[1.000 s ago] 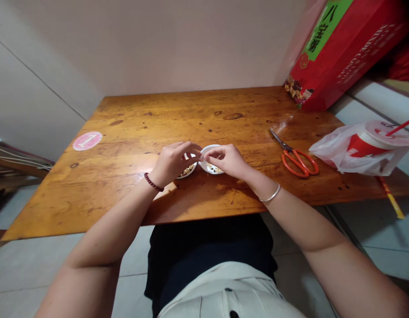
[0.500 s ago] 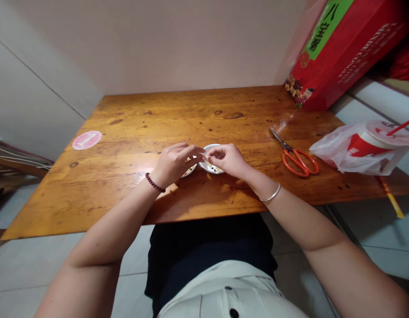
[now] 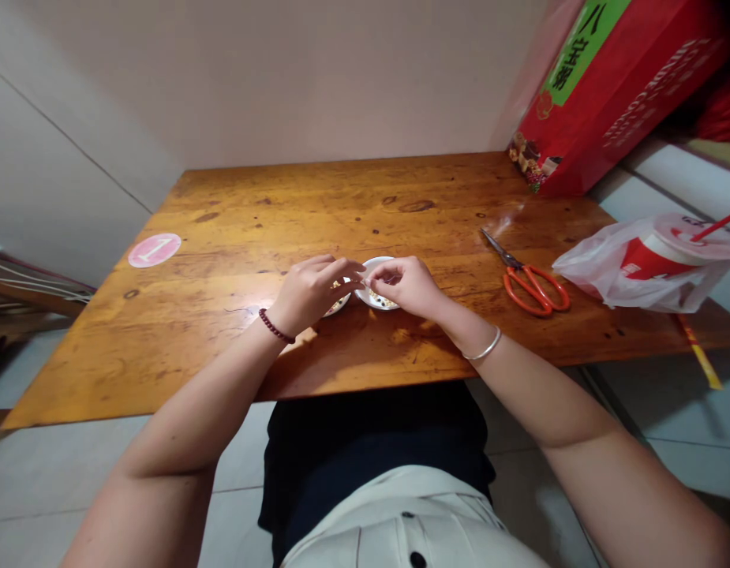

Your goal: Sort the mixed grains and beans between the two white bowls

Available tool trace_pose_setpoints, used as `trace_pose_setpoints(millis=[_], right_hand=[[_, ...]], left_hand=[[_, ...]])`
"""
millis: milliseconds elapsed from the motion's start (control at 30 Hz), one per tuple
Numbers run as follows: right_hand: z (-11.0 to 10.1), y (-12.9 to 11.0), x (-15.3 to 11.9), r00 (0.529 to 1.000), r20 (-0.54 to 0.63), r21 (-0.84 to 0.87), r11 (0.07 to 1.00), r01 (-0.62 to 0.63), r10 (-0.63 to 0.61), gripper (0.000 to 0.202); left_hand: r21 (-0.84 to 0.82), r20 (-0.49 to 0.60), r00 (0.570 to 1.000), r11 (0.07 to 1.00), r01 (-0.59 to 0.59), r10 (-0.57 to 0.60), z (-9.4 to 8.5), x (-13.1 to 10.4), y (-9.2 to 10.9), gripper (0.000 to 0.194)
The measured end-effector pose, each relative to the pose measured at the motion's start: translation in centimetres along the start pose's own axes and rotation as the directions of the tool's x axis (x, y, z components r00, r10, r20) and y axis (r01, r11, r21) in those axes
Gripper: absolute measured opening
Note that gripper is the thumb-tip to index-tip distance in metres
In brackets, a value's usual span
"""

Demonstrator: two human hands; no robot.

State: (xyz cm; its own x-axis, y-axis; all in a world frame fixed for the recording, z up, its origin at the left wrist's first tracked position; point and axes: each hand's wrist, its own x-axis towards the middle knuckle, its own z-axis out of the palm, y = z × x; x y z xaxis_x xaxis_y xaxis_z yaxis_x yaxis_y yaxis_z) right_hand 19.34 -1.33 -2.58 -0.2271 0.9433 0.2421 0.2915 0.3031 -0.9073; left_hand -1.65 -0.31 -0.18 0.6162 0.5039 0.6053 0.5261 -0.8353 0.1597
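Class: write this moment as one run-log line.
left hand, right hand: fingertips close together; right bowl: small pieces inside; left bowl: partly hidden; grip contents: unclear; scissors: on table

Orange-handled scissors (image 3: 528,278) — and a red box (image 3: 625,95) — beyond the plastic-bagged cup (image 3: 660,256).
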Motion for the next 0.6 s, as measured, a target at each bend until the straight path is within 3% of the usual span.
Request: trace_pose_setpoints(millis=[467,600], right_hand=[[-0.16,0.16,0.12,1.000,0.030,-0.054,0.998,0.011,-0.009,0.013],[-0.16,0.59,0.23,0.999,0.052,0.016,1.000,0.003,-0.003,0.015]], left_hand=[[-0.005,-0.014,1.000,1.000,-0.028,0.028,0.05,0.05,0.08,0.016],[-0.012,-0.019,0.999,1.000,-0.028,0.027,0.01,0.10,0.08,0.016]])
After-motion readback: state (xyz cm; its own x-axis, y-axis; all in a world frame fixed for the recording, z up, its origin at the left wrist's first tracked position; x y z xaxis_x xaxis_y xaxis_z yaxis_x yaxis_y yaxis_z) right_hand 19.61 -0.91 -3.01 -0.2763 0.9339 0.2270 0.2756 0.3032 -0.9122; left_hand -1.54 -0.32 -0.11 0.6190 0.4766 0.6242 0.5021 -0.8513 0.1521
